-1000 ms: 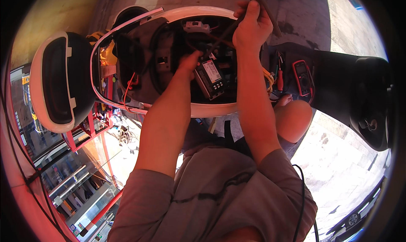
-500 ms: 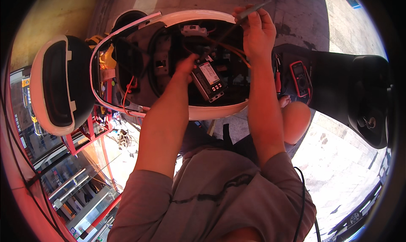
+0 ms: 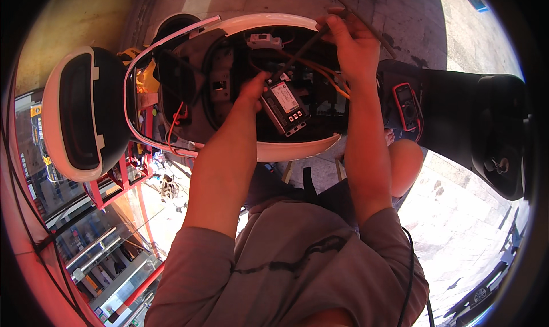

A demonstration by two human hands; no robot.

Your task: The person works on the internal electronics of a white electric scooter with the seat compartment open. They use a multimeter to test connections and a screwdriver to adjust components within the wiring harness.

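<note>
paved stone floor | strong sunlight | red metal rack at left

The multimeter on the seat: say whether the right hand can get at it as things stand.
Probably yes, though not freely. The multimeter lies uncovered on the black seat, just beside the right forearm, with nothing on top of it. But the right hand is gripping a dark cable, so it would have to let go first.

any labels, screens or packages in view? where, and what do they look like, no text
Module label: pale rectangular sticker on the dark boxy module in the open scooter bay, by the left hand.
Multimeter: on the dark panel right of the right hand; red-edged dark case with a small greyish screen near its top.
Shelf packages: far left edge, small and blurred.
</note>
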